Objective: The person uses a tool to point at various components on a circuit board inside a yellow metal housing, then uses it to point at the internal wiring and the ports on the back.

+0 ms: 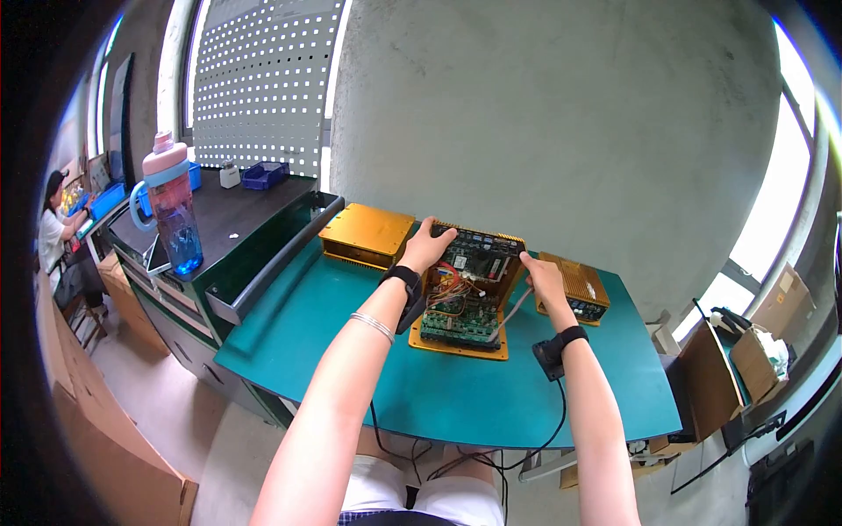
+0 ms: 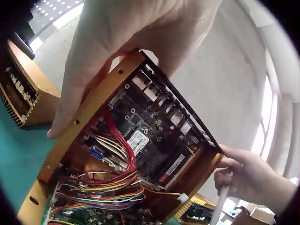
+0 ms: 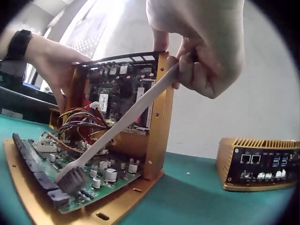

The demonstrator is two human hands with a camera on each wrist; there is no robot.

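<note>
A gold computer case (image 1: 516, 294) stands opened in the middle of the table, its base flat and its other half upright. The base carries a green circuit board (image 3: 112, 180); a black board (image 2: 154, 136) and bundled colored wires (image 2: 101, 190) show inside the upright half. My left hand (image 1: 424, 249) grips the top left corner of that half, thumb along its side wall. In my right hand (image 3: 206, 51) is a pale-handled brush (image 3: 124, 123), held near the handle's end. Its dark bristles (image 3: 71, 181) are at the green board's edge, beside black connectors. A right fingertip rests on the case's upper right corner.
One gold case (image 1: 368, 230) sits at the back left of the teal table (image 1: 351, 351), another (image 1: 579, 289) at the right. A drawer cabinet (image 1: 254, 228) with a water bottle (image 1: 175, 206) stands left. Cables (image 1: 491, 458) hang at the table's front edge. A person sits far left.
</note>
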